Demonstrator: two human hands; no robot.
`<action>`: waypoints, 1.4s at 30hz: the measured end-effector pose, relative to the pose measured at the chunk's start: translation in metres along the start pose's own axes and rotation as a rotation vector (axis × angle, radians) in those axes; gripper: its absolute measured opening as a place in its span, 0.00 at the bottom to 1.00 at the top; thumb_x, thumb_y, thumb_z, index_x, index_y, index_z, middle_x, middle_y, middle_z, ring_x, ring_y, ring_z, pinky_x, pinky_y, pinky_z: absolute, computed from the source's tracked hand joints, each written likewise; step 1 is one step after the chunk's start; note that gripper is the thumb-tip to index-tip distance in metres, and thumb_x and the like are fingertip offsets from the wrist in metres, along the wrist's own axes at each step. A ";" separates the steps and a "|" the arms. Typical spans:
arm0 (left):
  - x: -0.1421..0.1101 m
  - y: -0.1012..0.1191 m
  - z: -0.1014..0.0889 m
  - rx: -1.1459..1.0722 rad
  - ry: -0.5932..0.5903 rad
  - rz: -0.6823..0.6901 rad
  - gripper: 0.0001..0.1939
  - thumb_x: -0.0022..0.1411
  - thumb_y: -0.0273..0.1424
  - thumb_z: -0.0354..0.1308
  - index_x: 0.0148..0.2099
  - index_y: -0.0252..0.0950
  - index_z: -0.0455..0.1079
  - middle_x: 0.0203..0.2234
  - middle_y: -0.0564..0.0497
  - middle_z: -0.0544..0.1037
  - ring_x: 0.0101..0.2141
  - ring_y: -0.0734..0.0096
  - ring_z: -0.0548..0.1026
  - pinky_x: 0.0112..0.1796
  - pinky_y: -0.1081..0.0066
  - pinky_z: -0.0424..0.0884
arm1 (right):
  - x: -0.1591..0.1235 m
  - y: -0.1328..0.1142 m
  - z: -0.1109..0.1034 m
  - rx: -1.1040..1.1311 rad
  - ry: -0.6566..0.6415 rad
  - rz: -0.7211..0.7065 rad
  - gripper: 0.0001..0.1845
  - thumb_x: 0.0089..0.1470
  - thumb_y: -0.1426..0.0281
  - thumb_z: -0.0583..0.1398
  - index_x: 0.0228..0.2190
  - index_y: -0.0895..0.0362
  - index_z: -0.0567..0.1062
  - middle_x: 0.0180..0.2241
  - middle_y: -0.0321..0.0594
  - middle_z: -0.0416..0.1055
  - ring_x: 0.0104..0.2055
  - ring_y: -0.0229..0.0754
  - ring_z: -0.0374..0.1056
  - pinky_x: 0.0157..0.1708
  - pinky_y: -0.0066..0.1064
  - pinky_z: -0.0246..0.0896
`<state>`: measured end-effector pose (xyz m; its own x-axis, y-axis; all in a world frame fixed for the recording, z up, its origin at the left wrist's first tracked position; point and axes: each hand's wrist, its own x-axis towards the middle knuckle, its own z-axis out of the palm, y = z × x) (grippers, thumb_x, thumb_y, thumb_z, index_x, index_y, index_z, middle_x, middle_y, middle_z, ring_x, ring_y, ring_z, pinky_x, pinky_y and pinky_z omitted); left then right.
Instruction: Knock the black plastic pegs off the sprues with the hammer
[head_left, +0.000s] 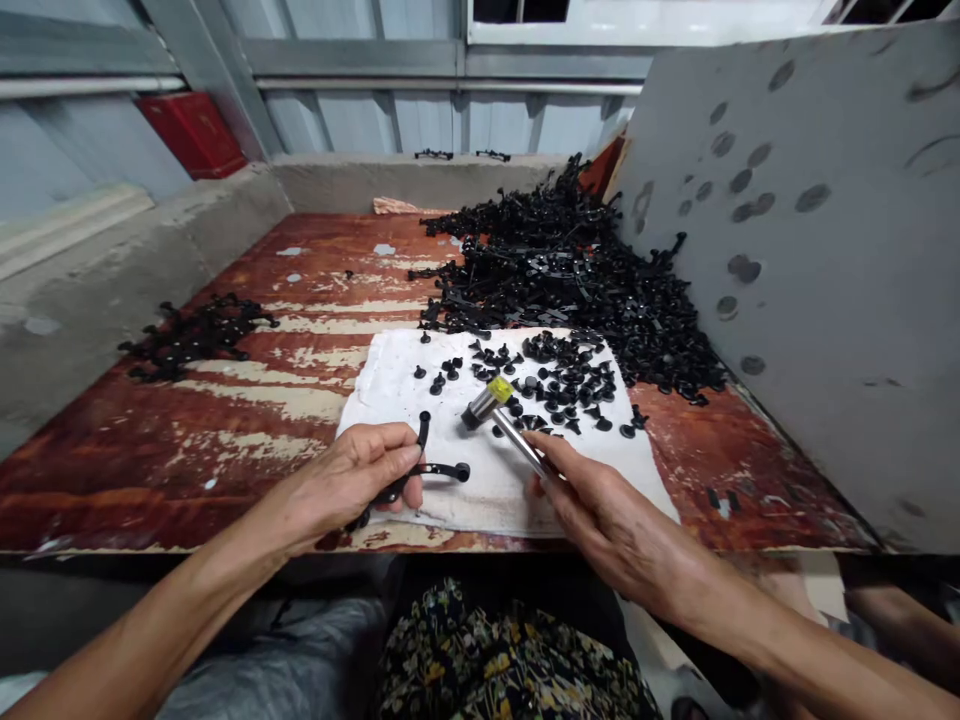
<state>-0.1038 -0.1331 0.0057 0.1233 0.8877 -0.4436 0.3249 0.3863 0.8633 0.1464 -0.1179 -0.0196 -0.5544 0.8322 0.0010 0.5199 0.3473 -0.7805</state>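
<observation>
My left hand (379, 465) is closed on a black bracket with slim curved arms (442, 470), held just over the front of a white cloth (465, 505). One arm points up and away, another points right, and the rest is partly hidden by my fingers. In my right hand (600, 500) is a small mallet (517, 440) with a metal shaft, a yellow face and a dark face. Its head is raised above the cloth, apart from the bracket. Beyond it, many small black round-based pegs (566, 385) lie scattered on the cloth.
A large heap of black brackets (547, 260) covers the back right of the worn red-brown table (247, 470). A smaller bracket pile (199, 335) lies at left. A tall grey panel (787, 250) bounds the right side, and a low concrete ledge (337, 185) runs behind.
</observation>
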 end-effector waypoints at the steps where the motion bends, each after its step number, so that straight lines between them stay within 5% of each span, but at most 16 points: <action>1: 0.000 0.001 -0.002 0.041 0.000 0.005 0.26 0.47 0.55 0.61 0.25 0.34 0.65 0.20 0.52 0.74 0.22 0.79 0.65 0.25 0.76 0.62 | -0.004 -0.002 -0.001 0.032 -0.014 0.037 0.27 0.58 0.65 0.48 0.55 0.63 0.67 0.37 0.50 0.74 0.35 0.46 0.71 0.37 0.38 0.70; 5: 0.004 -0.001 -0.006 0.182 -0.041 0.042 0.25 0.56 0.53 0.53 0.26 0.34 0.67 0.19 0.54 0.69 0.20 0.79 0.60 0.23 0.76 0.57 | -0.013 -0.001 0.001 0.268 0.035 0.261 0.30 0.59 0.57 0.49 0.58 0.60 0.62 0.34 0.44 0.71 0.21 0.36 0.60 0.17 0.28 0.60; 8: 0.010 -0.003 -0.002 0.203 -0.135 0.049 0.25 0.59 0.52 0.50 0.26 0.35 0.64 0.17 0.56 0.65 0.18 0.80 0.58 0.21 0.77 0.55 | -0.011 0.005 0.003 0.474 0.125 0.340 0.32 0.57 0.52 0.54 0.57 0.57 0.60 0.34 0.39 0.67 0.20 0.33 0.57 0.13 0.25 0.56; 19: 0.029 0.007 0.010 0.135 -0.215 -0.068 0.24 0.54 0.53 0.55 0.27 0.35 0.61 0.17 0.57 0.67 0.15 0.84 0.59 0.17 0.79 0.53 | -0.005 0.014 0.003 0.716 0.162 0.348 0.31 0.51 0.51 0.61 0.50 0.55 0.64 0.30 0.32 0.64 0.20 0.30 0.55 0.11 0.22 0.55; 42: 0.035 0.011 0.010 0.143 -0.274 -0.051 0.21 0.54 0.49 0.55 0.27 0.35 0.61 0.17 0.57 0.66 0.14 0.86 0.57 0.15 0.81 0.50 | -0.006 0.014 0.001 0.697 0.136 0.333 0.29 0.53 0.51 0.59 0.50 0.55 0.63 0.30 0.33 0.63 0.20 0.31 0.55 0.11 0.21 0.55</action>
<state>-0.0864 -0.1003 -0.0024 0.3457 0.7600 -0.5503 0.4635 0.3716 0.8044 0.1563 -0.1180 -0.0309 -0.3331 0.9062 -0.2605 0.0915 -0.2439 -0.9655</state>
